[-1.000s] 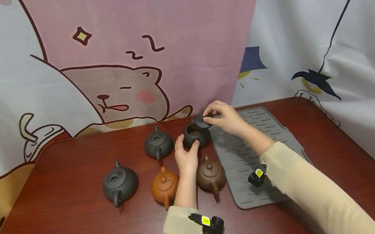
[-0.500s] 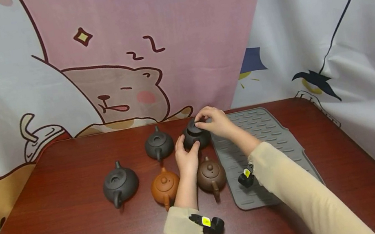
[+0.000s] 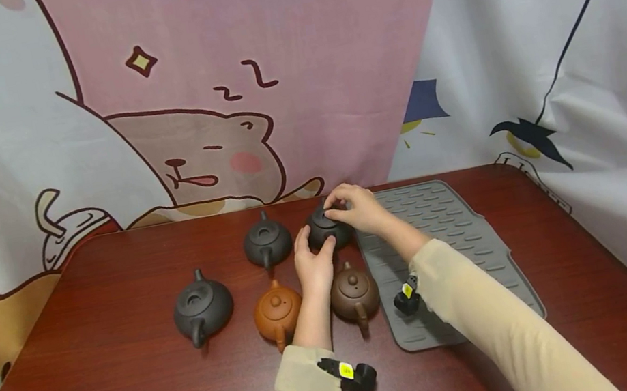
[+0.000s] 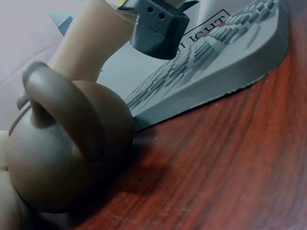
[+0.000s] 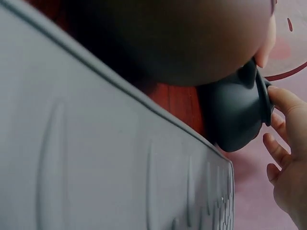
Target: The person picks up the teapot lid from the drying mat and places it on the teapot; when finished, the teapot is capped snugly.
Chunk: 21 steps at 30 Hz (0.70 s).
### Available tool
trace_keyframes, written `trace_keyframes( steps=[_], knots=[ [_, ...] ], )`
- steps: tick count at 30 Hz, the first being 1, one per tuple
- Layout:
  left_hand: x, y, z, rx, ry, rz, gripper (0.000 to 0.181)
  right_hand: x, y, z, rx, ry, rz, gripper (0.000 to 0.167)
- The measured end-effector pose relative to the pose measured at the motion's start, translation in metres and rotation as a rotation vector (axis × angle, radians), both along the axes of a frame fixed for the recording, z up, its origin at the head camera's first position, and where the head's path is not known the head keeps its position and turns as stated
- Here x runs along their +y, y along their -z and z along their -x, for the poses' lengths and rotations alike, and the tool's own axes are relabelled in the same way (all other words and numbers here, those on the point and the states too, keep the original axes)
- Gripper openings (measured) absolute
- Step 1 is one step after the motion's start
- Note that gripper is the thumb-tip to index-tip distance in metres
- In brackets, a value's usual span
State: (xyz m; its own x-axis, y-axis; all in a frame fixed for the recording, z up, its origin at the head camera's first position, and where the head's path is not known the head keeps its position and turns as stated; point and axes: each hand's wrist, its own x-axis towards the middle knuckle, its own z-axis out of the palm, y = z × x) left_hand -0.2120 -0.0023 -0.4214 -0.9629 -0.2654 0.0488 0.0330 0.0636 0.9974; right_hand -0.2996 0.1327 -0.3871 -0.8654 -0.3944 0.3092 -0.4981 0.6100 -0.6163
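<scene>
At the back of the table, a dark grey teapot (image 3: 337,236) stands between my hands. My left hand (image 3: 314,266) holds its near left side, thumb and fingers apart around the body. With bent fingertips my right hand (image 3: 361,212) pinches the top of the teapot's lid (image 3: 320,220), which sits over the opening. The right wrist view shows the right hand (image 5: 292,143) at the rim of the dark teapot (image 5: 235,115). A brown teapot (image 3: 353,291) stands just nearer, right of my left forearm; it fills the left of the left wrist view.
An orange teapot (image 3: 278,312) is left of my left forearm. Two more dark grey teapots stand at left, one farther back (image 3: 267,241) and one nearer (image 3: 203,307). A grey ridged mat (image 3: 439,237) lies right, partly under my right arm. Patterned cloth (image 3: 205,144) hangs behind.
My right hand has brought the lid left and down from beside the teapot onto its opening, which was uncovered before. The left hand has stayed on the teapot.
</scene>
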Motion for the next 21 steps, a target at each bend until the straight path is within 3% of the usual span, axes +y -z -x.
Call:
trace_keyframes(
  steps=[10, 21],
  knots=[
    [0.0, 0.0026, 0.0021, 0.0, -0.001, -0.002, 0.057, -0.0003, 0.0013, -0.0027, -0.037, 0.02, -0.006, 0.012],
    [0.0, 0.0004, 0.0015, 0.005, -0.001, 0.022, 0.056, 0.006, 0.0001, -0.0036, -0.014, 0.021, 0.03, 0.015]
  ],
)
